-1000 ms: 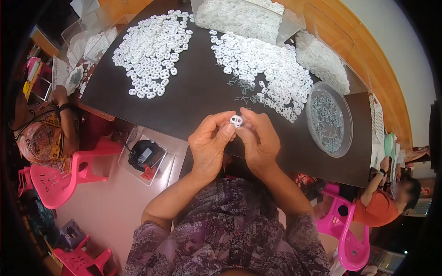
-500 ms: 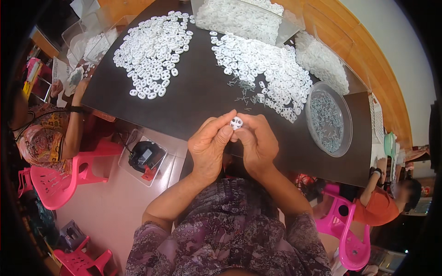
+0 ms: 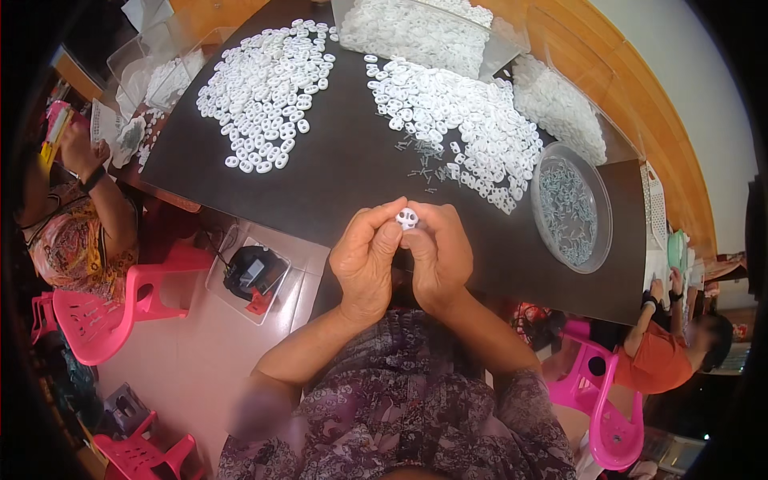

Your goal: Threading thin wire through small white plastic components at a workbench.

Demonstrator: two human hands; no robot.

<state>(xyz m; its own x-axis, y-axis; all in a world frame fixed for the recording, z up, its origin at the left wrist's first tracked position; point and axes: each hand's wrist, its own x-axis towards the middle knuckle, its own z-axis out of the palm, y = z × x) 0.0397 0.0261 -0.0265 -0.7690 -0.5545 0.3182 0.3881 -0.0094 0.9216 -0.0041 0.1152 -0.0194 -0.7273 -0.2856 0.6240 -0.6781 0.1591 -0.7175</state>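
Note:
Just over the table's front edge, my left hand (image 3: 362, 260) and my right hand (image 3: 442, 258) meet with fingertips close together. Between their thumbs and forefingers they pinch a small white plastic piece with dark holes (image 3: 407, 218); the fingers cover its sides. Beyond my hands lies a scatter of small grey screw-like pins (image 3: 424, 158). A heap of similar white pieces with holes (image 3: 468, 120) spreads behind them to the right. Farther left is another heap of white two-holed oval pieces (image 3: 264, 92).
On the dark table (image 3: 264, 192), a round transparent tub (image 3: 606, 228) of grey pins stands at the right. Transparent bins of white pieces (image 3: 424, 36) line the back. Co-workers sit on both sides, near pink plastic chairs (image 3: 100, 320). A transparent box with a dark device (image 3: 252, 272) is at left.
Both hands have shifted slightly left, and the white piece has turned a little between the fingers. The co-worker at left has raised a hand; the one at right now shows both hands.

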